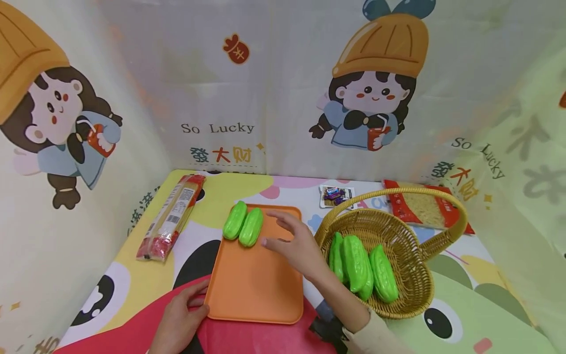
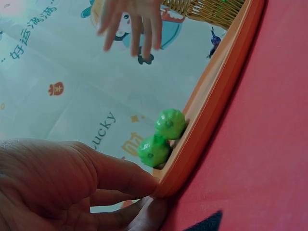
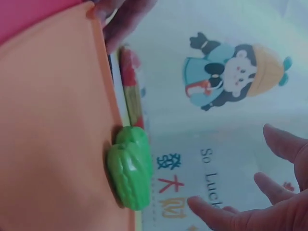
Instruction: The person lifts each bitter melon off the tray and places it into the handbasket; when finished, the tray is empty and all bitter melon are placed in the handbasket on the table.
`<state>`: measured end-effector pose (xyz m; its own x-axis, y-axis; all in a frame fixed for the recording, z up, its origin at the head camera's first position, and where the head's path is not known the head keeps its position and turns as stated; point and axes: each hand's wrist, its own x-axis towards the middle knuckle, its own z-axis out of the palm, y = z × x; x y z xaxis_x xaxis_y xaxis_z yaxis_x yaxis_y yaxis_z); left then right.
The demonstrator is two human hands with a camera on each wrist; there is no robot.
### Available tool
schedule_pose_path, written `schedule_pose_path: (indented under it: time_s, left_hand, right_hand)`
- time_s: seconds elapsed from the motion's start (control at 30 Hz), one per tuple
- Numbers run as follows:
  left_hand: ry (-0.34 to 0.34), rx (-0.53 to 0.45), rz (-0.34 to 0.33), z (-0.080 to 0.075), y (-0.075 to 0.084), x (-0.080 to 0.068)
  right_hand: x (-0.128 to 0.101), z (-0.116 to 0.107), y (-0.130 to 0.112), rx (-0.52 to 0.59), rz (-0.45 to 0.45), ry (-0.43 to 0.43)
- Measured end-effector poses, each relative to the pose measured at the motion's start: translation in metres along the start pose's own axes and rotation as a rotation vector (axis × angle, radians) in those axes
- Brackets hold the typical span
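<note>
Two glossy green ribbed gourds [image 1: 250, 227] lie side by side in the far left corner of an orange tray [image 1: 256, 287]. My left hand [image 1: 180, 314] pinches the tray's near left corner between thumb and fingers, seen close in the left wrist view. Over the tray's right side, my right hand [image 1: 294, 244] hovers with thumb and fingers spread, holding nothing. Its fingertips are just right of the gourds, apart from them. More gourds of the same kind [image 1: 383, 275] lie in a wicker basket [image 1: 422, 290] to the right of the tray.
A long red-ended packet [image 1: 173, 216] lies left of the tray. Behind the basket are a red packet [image 1: 424, 206] with pale contents and a small clear packet [image 1: 337, 196] of purple-wrapped pieces. The basket's tall handle [image 1: 460, 216] arches up. Printed cloth walls surround the table.
</note>
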<state>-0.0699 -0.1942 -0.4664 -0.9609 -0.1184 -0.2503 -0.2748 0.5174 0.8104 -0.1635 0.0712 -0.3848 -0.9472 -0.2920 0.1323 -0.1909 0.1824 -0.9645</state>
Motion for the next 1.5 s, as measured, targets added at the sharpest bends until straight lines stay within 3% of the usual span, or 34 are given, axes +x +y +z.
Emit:
schedule_pose_path:
  time_s: [0.23,0.53,0.93,1.2,1.5]
  left_hand:
    - [0.002,-0.016,0.017,0.000,0.000,0.000]
    - [-0.002,-0.006,0.006,-0.002,0.001,-0.001]
    - [-0.004,-0.009,0.001,-0.002,0.002,-0.001]
    - [-0.014,0.005,-0.011,-0.001,0.002,0.001]
    - [-0.010,0.010,-0.004,-0.001,0.002,0.001]
  right_hand:
    - [0.040,0.020,0.015,-0.071,0.024,0.044]
    - [0.074,0.033,0.034,-0.059,0.132,0.016]
    - [0.087,0.048,0.065,-0.107,0.162,0.049]
    - [0.085,0.052,0.069,-0.176,0.145,0.068]
    - [0.085,0.052,0.074,-0.182,0.144,0.069]
